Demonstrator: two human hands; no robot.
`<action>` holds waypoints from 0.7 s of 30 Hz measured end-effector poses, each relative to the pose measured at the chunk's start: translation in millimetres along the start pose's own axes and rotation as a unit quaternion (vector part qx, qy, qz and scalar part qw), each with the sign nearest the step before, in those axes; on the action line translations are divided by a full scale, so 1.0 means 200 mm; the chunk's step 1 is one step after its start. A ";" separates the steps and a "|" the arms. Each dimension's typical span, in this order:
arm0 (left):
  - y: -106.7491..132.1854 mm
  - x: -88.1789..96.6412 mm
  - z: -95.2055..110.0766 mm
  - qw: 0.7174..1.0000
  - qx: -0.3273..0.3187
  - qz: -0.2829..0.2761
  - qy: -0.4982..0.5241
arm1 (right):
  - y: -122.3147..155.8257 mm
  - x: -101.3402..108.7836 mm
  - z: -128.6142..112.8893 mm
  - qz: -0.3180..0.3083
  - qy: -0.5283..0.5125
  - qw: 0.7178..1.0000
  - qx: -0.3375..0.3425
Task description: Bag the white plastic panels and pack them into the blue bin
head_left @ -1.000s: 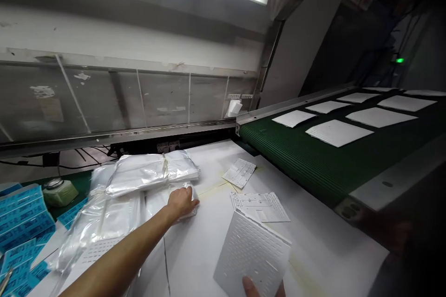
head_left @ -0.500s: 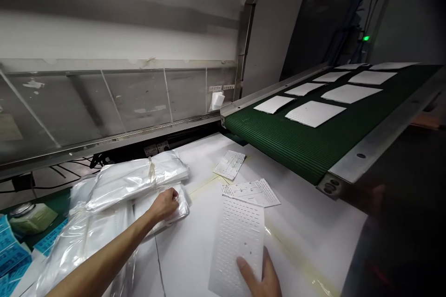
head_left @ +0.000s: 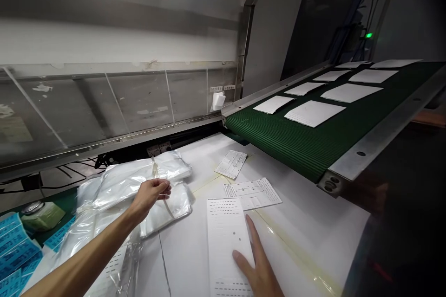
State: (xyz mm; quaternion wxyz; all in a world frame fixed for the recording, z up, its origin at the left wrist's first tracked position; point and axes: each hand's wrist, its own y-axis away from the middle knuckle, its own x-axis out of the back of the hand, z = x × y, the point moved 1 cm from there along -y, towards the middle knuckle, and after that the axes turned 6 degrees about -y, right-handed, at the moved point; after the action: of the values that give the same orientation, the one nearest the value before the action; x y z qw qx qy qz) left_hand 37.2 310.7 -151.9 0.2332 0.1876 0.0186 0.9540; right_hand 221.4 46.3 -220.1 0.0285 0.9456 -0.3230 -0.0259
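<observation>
My left hand has its fingers pinched together above a bundle of clear plastic bags. What lies between the fingertips, if anything, I cannot make out. Under my right hand is a white circuit board panel with rows of dark dashes and two small holes. My thumb rests on its face, while the forefinger stretches along its right edge, apart from the thumb. Just beyond lie two smaller white boards with printed lines, a nearer board touching or nearly touching the panel and a farther board.
A green conveyor belt slopes up at the right, carrying several white panels in two rows. More plastic bags are stacked at left. Blue printed labels and a glass jar sit at far left.
My left hand has moved left and slightly up from the bag bundle's right side. The panel under my right hand has turned upright in view, and the forefinger has stretched out along its edge.
</observation>
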 end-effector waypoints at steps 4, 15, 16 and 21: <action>0.07 0.02 0.03 0.999 0.007 0.003 0.048 | -0.02 -0.03 -0.07 -0.053 0.053 0.997 0.000; 0.24 -0.07 0.23 0.997 -0.021 -0.042 0.052 | -0.30 -0.46 -0.41 -0.153 0.150 0.971 0.103; 0.27 -0.08 0.23 0.997 -0.017 -0.051 0.057 | -0.31 -0.48 -0.41 -0.158 0.153 0.969 0.110; 0.32 -0.09 0.20 0.994 -0.001 -0.075 0.083 | -0.33 -0.54 -0.39 -0.178 0.165 0.959 0.145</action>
State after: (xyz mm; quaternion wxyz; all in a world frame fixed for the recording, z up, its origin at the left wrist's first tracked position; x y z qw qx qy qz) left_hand 38.1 243.1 -113.7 0.3020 0.1056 0.0514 0.9461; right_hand 181.2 167.7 -142.8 -0.0609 0.9729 -0.1405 0.1730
